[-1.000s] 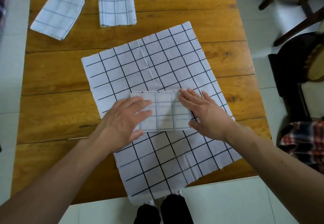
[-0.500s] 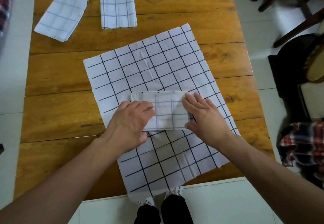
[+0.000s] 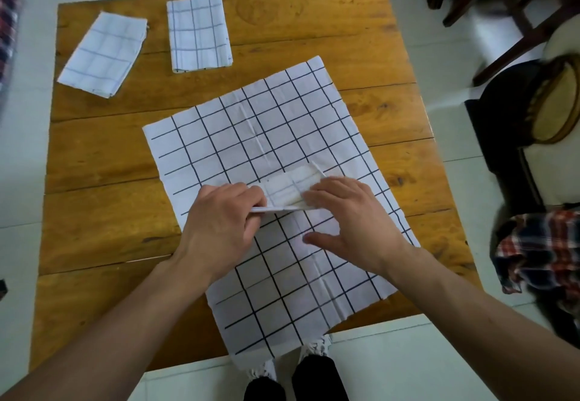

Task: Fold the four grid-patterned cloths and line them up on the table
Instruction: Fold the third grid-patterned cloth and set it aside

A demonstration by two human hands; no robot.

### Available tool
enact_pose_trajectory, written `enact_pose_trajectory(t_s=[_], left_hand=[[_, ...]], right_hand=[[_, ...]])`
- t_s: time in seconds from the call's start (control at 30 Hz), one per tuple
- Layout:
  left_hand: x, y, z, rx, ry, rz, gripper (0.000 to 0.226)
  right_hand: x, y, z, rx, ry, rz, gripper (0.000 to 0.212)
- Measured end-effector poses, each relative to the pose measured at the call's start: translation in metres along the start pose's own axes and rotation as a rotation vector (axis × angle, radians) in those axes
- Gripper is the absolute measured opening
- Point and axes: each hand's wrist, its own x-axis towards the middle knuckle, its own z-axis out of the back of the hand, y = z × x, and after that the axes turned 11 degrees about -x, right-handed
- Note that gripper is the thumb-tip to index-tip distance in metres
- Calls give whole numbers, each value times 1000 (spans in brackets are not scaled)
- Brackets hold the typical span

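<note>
Gripping the near edge of a small folded cloth point(image 3: 290, 192), the left hand point(image 3: 221, 221) has its fingers curled shut around that edge, which is raised off the surface beneath. No brand, label or readable writing shows anywhere. The right hand point(image 3: 351, 221) lies half open over the same cloth's right end, fingers spread and bent, thumb stretched out toward the left hand; whether its fingertips pinch the fabric or only press on it cannot be told. Both hands sit above a large unfolded cloth point(image 3: 266, 155) with a bold dark grid, spread flat under them and reaching past both wrists, its near corner hanging over the edge of the wooden table point(image 3: 94, 155). Beyond the left hand, well apart from it, lie two folded cloths: a tilted folded cloth point(image 3: 103, 55) far out to that hand's left, and a straight folded cloth point(image 3: 197, 33) just beside it, nearer the middle. Much of the small cloth is hidden by the two hands. To the right of the right hand, off the table, a plaid fabric point(image 3: 539, 243) and a dark chair point(image 3: 518, 33) are blurred and cut off by the frame.
</note>
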Motion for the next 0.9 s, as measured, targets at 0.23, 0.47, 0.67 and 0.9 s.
enact_pose_trajectory(t_s=[0.23,0.47,0.67,0.9], left_hand=[[-7,-40,69,-21,-52,-66,18],[-17,-99,171,94,-103,-267,26],[-37,-165,266,172,-117,-375,21],[-70,-235,333,-25,-273,-466,27]], right_hand=[[-5,24,79,62,-207,-18,6],[-27,66,201,14,-267,-3,5],[-68,113,318,-90,-254,9,13],[-133,169,416,-197,-398,-63,9]])
